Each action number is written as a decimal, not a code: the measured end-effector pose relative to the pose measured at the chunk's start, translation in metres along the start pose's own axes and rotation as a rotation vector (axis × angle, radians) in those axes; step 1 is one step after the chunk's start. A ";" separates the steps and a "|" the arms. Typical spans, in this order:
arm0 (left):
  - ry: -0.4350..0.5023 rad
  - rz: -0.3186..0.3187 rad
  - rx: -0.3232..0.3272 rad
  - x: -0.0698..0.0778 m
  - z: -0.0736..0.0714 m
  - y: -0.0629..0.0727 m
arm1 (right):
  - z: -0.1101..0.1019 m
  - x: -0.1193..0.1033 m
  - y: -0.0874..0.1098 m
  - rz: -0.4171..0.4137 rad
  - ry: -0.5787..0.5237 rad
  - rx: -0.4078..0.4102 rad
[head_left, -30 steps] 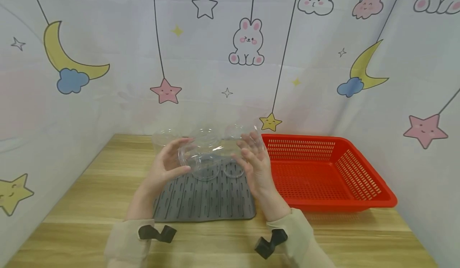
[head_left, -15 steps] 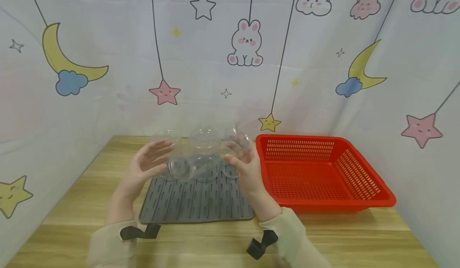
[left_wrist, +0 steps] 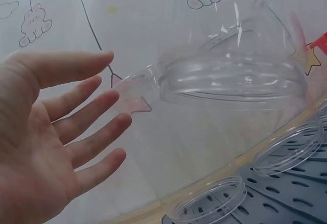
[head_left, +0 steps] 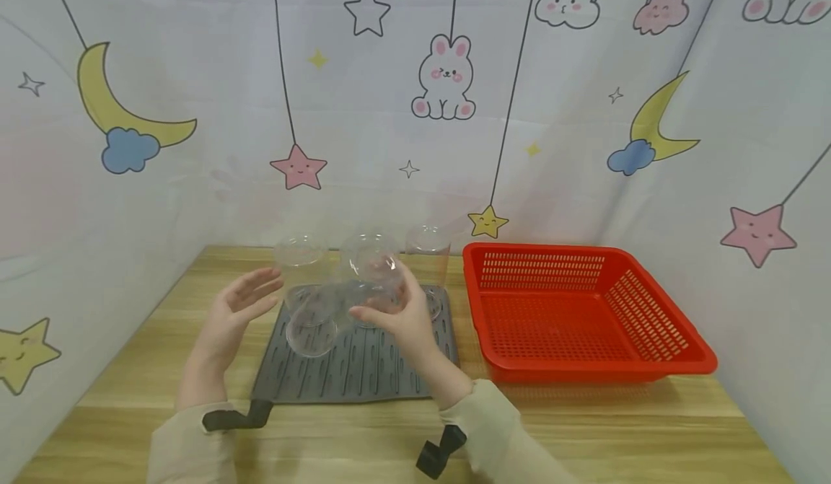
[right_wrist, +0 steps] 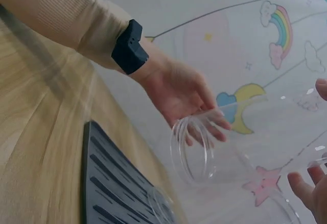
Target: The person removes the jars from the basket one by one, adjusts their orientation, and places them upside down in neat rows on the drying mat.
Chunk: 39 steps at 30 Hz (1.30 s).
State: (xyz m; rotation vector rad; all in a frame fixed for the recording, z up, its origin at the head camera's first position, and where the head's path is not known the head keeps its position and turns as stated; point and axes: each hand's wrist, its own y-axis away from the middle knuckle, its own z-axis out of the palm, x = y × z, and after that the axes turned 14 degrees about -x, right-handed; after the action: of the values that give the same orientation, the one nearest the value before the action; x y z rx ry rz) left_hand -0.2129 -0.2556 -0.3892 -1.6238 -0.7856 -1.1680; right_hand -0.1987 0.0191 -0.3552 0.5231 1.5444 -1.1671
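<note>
My right hand grips a clear, see-through jar by its far end, its fingers curled around the wall. Tilted in the air, the jar has its ridged, wide mouth pointing down and left. My left hand is beside that mouth, fingers spread and apart from it, as the left wrist view of the left hand shows. Behind, similar clear jars stand on the grey ribbed mat: a left jar and a right jar. Another in the middle is overlapped by the held jar and right hand.
A red plastic basket with slotted walls stands to the right of the mat. The wooden table extends in front. Close behind the jars hangs a white cloth printed with stars, moons and rabbits.
My left hand has drawn back to the left, away from the jar. My right hand has moved left and the jar has swung lower left, its mouth tipping downward.
</note>
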 end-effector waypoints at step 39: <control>0.145 -0.326 0.111 -0.062 -0.019 0.006 | 0.064 0.040 -0.034 0.202 0.455 -0.130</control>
State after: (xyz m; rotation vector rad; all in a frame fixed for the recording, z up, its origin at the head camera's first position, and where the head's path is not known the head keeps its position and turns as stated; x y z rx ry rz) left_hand -0.2343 -0.2740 -0.4479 -1.3358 -1.0273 -1.4264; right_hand -0.2082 -0.0605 -0.3739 0.8782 1.8861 -0.8191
